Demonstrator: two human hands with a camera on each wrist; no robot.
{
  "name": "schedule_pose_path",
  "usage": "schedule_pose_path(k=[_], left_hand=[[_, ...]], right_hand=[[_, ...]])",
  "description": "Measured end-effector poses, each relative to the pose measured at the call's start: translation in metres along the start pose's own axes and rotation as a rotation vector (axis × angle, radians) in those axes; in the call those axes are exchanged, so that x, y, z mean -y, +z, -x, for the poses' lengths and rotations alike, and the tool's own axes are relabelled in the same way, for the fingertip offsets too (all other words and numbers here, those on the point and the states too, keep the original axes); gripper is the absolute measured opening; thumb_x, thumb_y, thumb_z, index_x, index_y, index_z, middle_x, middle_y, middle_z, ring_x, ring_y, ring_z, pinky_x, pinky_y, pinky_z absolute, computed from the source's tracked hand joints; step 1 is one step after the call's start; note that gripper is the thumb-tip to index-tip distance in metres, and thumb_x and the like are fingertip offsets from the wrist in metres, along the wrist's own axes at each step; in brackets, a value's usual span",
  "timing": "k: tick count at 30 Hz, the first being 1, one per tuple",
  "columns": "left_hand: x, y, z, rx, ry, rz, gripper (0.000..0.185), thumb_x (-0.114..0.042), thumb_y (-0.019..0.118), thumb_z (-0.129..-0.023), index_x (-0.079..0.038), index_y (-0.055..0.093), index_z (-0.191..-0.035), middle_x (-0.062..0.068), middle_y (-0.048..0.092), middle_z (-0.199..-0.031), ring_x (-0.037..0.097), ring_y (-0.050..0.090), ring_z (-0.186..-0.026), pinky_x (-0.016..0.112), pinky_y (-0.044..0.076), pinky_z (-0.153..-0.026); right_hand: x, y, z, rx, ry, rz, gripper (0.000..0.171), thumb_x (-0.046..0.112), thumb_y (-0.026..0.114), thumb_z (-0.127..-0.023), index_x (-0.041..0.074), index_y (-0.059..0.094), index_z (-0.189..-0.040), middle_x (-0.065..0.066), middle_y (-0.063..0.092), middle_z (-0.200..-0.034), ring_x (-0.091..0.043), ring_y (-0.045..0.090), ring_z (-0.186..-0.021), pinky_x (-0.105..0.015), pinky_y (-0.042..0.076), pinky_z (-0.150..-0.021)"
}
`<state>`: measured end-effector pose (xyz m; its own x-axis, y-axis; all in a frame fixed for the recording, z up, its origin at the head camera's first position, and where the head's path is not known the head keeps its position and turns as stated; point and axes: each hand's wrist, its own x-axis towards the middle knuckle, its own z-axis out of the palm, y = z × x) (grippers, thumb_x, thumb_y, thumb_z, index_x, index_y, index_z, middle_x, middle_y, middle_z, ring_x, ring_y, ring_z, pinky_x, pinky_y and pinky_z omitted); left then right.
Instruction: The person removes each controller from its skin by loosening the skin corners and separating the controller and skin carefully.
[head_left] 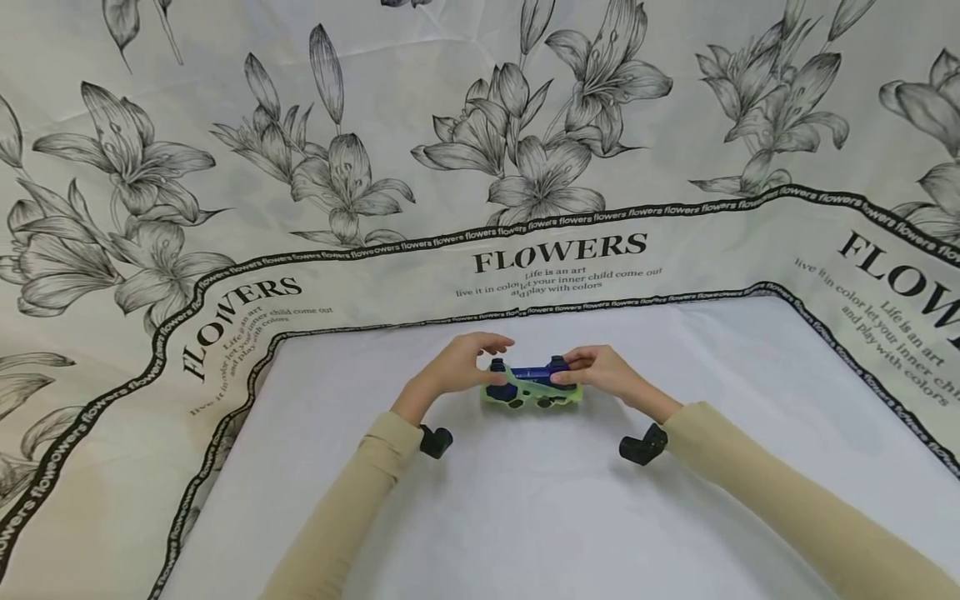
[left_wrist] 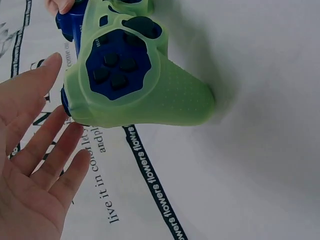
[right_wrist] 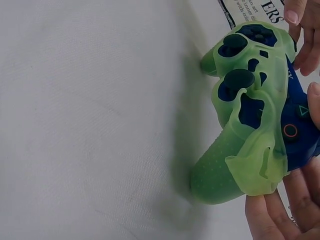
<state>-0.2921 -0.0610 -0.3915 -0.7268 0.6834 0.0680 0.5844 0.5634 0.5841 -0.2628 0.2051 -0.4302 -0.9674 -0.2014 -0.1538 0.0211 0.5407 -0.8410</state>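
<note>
- Two hands meet at one game controller [head_left: 532,385], which sits near the far edge of the white sheet [head_left: 525,500], about midway between that sheet's left and right edges.
- Your controller is dark blue and wears a pale green silicone skin [left_wrist: 170,100]; at its right end the skin is peeled away, leaving the blue shell and the circle and triangle buttons [right_wrist: 291,131] bare.
- Your right hand [head_left: 609,375] grips that right end, thumb on the blue face near the buttons and fingers curled beneath the handle.
- Your left hand [head_left: 459,365] is spread wide, fingers [left_wrist: 35,95] straight, just beside the controller's left end; the fingertips look close to the shoulder edge, but you cannot tell from these views whether they touch it.
- A few small letters sit on the shell above the direction pad [left_wrist: 114,70], too blurred to read.
- Around the white sheet lies a cream flower-print cloth [head_left: 225,167]; it reads "FLOWERS" [head_left: 559,252], with "Life is an art", "live it in color let your inner child come out" and "and play with colors" beneath.
- Its black border band [left_wrist: 150,185] repeats the word "flowers".
</note>
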Motion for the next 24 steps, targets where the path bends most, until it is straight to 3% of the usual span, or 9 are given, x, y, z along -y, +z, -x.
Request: schedule_pose_path(k=[5,9,16,24], left_hand=[[-0.006,-0.002,-0.008,0.102,0.017,-0.084,0.055,-0.017,0.075,-0.084,-0.007,0.055,-0.134,0.013,0.064,-0.124,0.024,0.058,-0.118,0.041,0.046,-0.102],[-0.011,-0.002,-0.014,0.135,0.045,-0.164,0.051,-0.016,0.076,-0.083,-0.008,0.059,-0.130,0.012,0.067,-0.120,0.022,0.060,-0.114,0.037,0.047,-0.101],[-0.017,0.001,-0.020,0.149,0.087,-0.259,0.035,-0.016,0.076,-0.083,-0.012,0.070,-0.117,0.002,0.071,-0.114,0.015,0.063,-0.108,0.030,0.048,-0.098],[-0.017,0.005,-0.023,0.138,0.100,-0.353,0.037,-0.019,0.081,-0.078,-0.012,0.072,-0.113,0.001,0.072,-0.111,0.016,0.062,-0.108,0.030,0.046,-0.100]], right_hand=[[0.002,0.000,0.000,-0.001,-0.007,0.008,0.058,0.034,0.074,-0.084,-0.005,0.057,-0.124,-0.022,0.064,-0.121,-0.029,0.062,-0.109,-0.042,0.049,-0.095],[0.004,0.001,0.000,0.001,-0.003,0.009,0.058,0.034,0.074,-0.083,-0.005,0.058,-0.124,-0.022,0.064,-0.120,-0.027,0.063,-0.107,-0.041,0.050,-0.094],[0.003,-0.001,-0.001,0.004,0.011,0.008,0.059,0.036,0.074,-0.083,-0.005,0.058,-0.124,-0.021,0.065,-0.119,-0.021,0.065,-0.101,-0.037,0.051,-0.090],[0.000,0.000,-0.003,0.005,0.023,0.000,0.059,0.035,0.074,-0.083,-0.004,0.058,-0.124,-0.020,0.065,-0.118,-0.019,0.064,-0.100,-0.036,0.050,-0.090]])
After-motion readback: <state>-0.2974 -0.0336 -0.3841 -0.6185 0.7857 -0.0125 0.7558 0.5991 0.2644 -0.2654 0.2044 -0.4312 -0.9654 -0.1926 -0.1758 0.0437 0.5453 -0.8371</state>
